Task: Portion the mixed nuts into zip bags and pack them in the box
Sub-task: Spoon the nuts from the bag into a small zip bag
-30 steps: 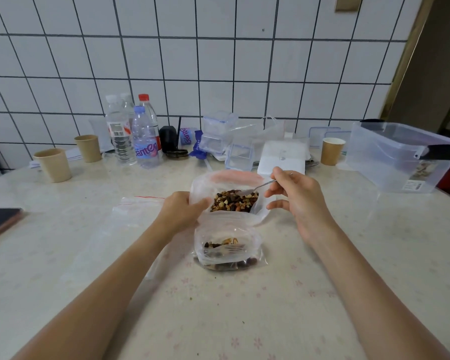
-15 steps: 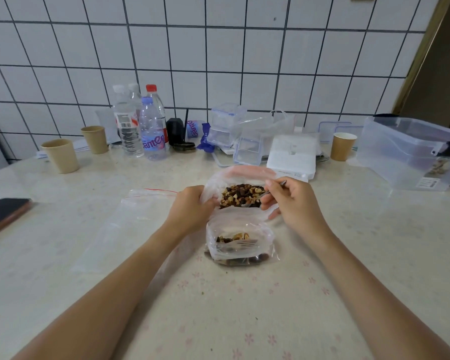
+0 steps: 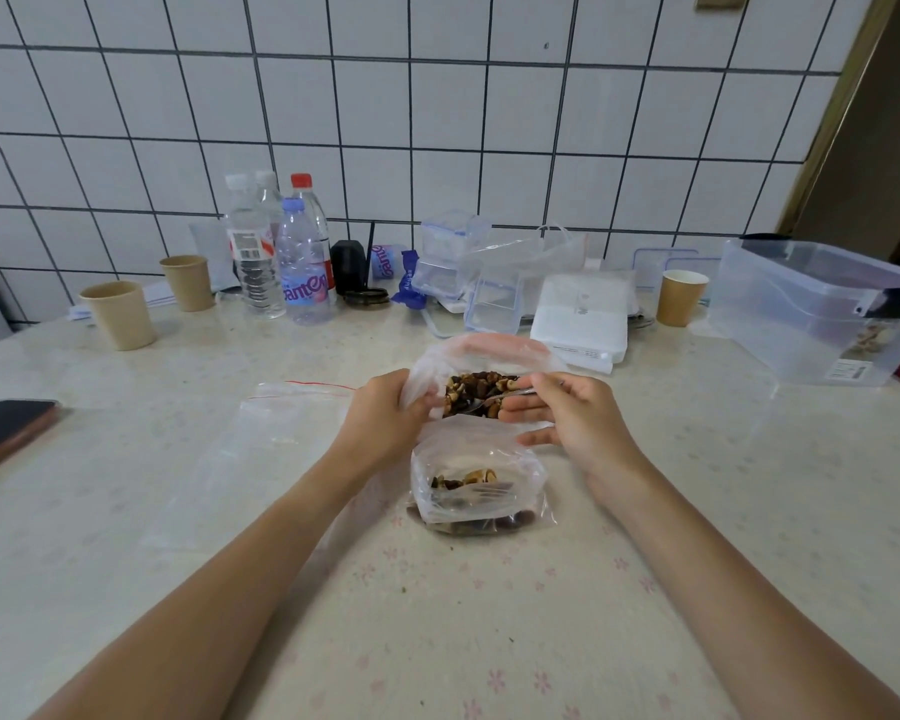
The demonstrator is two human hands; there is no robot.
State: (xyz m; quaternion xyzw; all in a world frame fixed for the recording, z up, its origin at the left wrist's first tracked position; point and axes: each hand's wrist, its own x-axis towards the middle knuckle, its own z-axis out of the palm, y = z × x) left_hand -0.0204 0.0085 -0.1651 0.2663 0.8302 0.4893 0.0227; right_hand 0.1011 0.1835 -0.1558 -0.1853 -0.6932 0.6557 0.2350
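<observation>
A big clear bag [image 3: 489, 350] of mixed nuts [image 3: 476, 391] stands open at the table's middle. My left hand [image 3: 385, 426] grips its left rim. My right hand [image 3: 567, 418] holds a metal spoon [image 3: 500, 400] whose bowl is dipped into the nuts. Right in front of it lies a small zip bag [image 3: 476, 480] with a few nuts inside, its mouth open toward the big bag. An empty zip bag [image 3: 261, 459] with a red seal line lies flat to the left. The clear plastic box [image 3: 822, 309] stands at the far right.
Water bottles [image 3: 281, 257], paper cups [image 3: 118, 314] and small clear containers [image 3: 453, 257] line the back by the tiled wall. A white packet [image 3: 583, 319] and another cup [image 3: 681, 296] sit behind the bag. A phone [image 3: 6, 433] lies at the left edge.
My right hand has lowered and pushed the spoon into the nuts in the big bag. The left hand keeps its grip on the rim.
</observation>
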